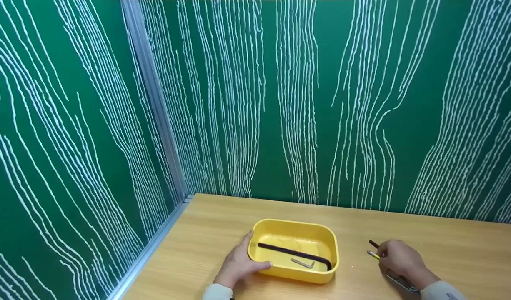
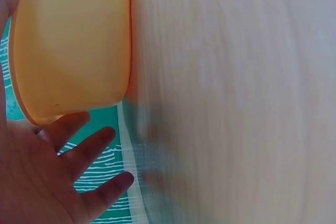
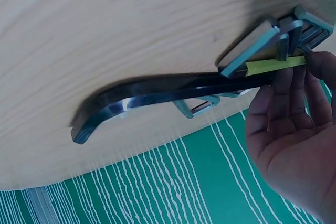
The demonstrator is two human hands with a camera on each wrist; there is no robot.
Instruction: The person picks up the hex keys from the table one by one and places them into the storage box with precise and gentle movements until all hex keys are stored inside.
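Note:
My left hand [image 1: 241,260] grips the left end of a yellow plastic box [image 1: 295,277], thumb at the front rim; in the left wrist view its other fingers [image 2: 97,142] spread beside the box. Inside the box lie a large black hex key [image 1: 286,251] and a small silver hex key [image 1: 303,263]. At the right, my right hand [image 1: 401,258] pinches the straight end of another black hex key [image 3: 152,90], its bent end pointing away. A yellow-banded piece [image 3: 273,65] lies along that key at the thumb; its kind is unclear.
Grey metal pieces [image 3: 312,30] surround the right fingers, and a grey metal loop [image 1: 399,281] lies under the right wrist. The wooden table [image 1: 222,212] meets green walls [image 1: 272,166] with white wavy lines at the back and left.

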